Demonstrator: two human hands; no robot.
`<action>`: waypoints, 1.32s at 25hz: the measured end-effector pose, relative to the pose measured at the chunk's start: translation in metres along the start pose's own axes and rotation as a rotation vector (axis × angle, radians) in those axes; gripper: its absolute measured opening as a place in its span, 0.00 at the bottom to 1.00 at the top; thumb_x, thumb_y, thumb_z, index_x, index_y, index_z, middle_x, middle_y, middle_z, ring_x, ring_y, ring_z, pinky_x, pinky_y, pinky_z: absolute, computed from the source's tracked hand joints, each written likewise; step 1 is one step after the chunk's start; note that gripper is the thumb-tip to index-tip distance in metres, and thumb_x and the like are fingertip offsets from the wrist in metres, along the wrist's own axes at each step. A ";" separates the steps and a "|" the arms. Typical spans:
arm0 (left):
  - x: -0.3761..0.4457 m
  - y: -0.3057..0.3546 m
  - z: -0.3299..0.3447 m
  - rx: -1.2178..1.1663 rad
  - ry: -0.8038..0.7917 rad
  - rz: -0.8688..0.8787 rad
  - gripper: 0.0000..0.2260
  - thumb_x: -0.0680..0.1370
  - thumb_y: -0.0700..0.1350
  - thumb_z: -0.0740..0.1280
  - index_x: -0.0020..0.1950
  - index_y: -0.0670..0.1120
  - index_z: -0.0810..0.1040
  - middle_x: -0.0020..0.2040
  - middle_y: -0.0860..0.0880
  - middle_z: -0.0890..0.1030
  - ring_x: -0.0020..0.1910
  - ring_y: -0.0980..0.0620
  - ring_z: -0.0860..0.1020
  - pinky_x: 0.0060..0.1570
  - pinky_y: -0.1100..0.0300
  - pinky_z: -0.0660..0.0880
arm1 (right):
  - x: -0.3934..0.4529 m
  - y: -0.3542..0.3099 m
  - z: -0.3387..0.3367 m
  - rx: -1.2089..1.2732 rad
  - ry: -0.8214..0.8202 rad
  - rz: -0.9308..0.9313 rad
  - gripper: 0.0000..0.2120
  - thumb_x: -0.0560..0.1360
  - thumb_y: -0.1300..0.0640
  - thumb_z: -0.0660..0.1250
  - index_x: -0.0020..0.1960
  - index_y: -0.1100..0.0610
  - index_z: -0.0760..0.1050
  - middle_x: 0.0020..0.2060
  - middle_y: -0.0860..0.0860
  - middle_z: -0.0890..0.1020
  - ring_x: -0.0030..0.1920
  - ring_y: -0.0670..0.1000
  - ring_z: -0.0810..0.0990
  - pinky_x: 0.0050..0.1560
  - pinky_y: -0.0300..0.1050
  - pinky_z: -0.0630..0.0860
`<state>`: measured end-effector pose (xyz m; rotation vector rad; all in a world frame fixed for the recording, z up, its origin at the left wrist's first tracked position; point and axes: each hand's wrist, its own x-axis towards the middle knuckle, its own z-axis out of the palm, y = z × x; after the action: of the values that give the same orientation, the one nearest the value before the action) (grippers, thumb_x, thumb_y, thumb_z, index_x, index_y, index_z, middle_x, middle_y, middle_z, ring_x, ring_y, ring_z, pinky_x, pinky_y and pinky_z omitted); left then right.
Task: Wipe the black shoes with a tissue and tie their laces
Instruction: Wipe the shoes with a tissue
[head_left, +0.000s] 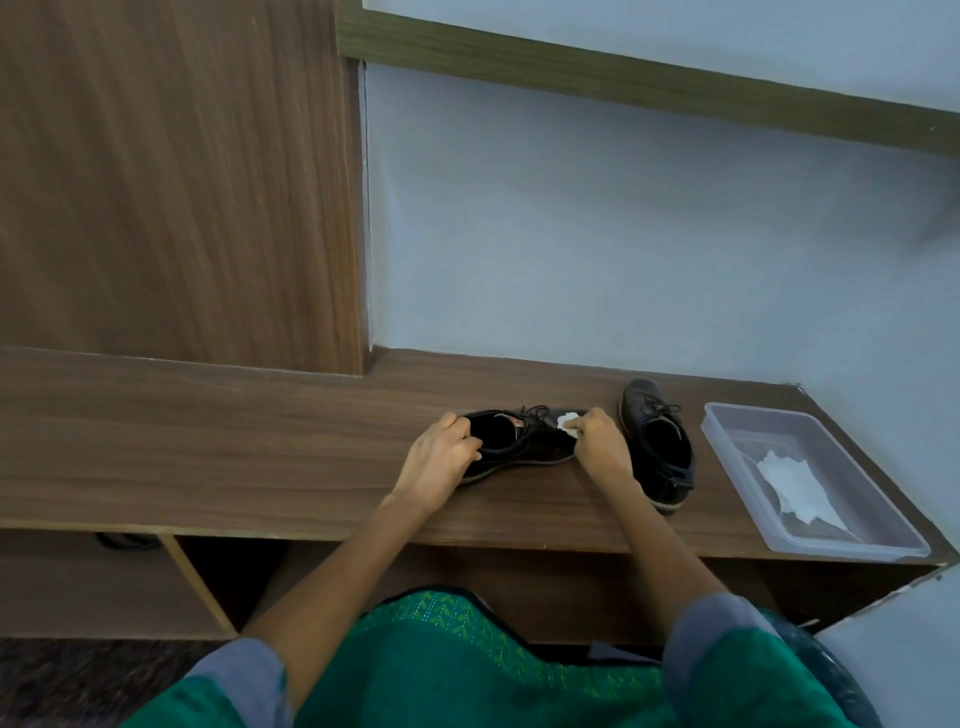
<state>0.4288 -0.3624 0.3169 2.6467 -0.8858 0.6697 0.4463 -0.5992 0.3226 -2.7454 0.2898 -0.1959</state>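
Brown wood-grain laminate covers the long low bench (260, 457) where the work is going on, with open cubbies beneath it and a pale blue wall behind. From the head camera, looking down over a green patterned garment (467, 670) and rolled grey sleeves, both bare forearms reach forward to a black lace-up leather shoe (524, 441) lying crosswise on the bench top, its opening facing up and its toe pointing right.

The left hand (441, 452) has its fingers curled over the heel rim of that shoe, gripping it. The right hand (597, 441) is closed around a small crumpled white tissue (723, 419), pinching it against the toe end; only a bit of the tissue shows above the knuckles. The laces of this shoe lie loose across the tongue.

Just to the right of that hand stands the second black lace-up leather shoe (657, 447), toe pointing toward the wall, heel toward the bench's front edge, its laces loose as well. The two shoes are close but whether they touch is hidden by the right hand.

Further right, near the bench's end, sits a clear rectangular plastic tray (727, 431), apart from the shoes. Inside it lies a flat spread white tissue sheet (789, 483).
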 end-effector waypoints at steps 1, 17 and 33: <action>0.002 0.001 -0.001 0.001 -0.030 -0.020 0.07 0.63 0.41 0.79 0.37 0.43 0.84 0.34 0.48 0.79 0.37 0.50 0.78 0.31 0.60 0.76 | 0.000 -0.002 -0.002 0.036 0.017 0.027 0.17 0.76 0.70 0.57 0.61 0.61 0.77 0.58 0.59 0.74 0.52 0.60 0.77 0.48 0.50 0.74; 0.101 0.044 0.041 0.063 -0.254 -0.243 0.11 0.78 0.42 0.62 0.56 0.39 0.78 0.57 0.41 0.77 0.59 0.42 0.71 0.55 0.51 0.70 | -0.002 0.045 -0.063 0.273 0.298 0.158 0.18 0.77 0.66 0.54 0.62 0.58 0.76 0.57 0.57 0.74 0.45 0.57 0.77 0.42 0.43 0.70; 0.124 0.209 0.063 -0.211 -0.406 0.080 0.13 0.76 0.43 0.67 0.57 0.38 0.77 0.55 0.41 0.78 0.58 0.44 0.72 0.54 0.51 0.72 | -0.038 0.139 -0.050 0.656 0.518 0.546 0.17 0.78 0.64 0.58 0.65 0.58 0.73 0.57 0.59 0.77 0.49 0.56 0.78 0.50 0.50 0.76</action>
<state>0.4082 -0.6104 0.3475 2.6032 -1.1026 0.0415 0.3768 -0.7347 0.3125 -1.8517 0.9092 -0.7050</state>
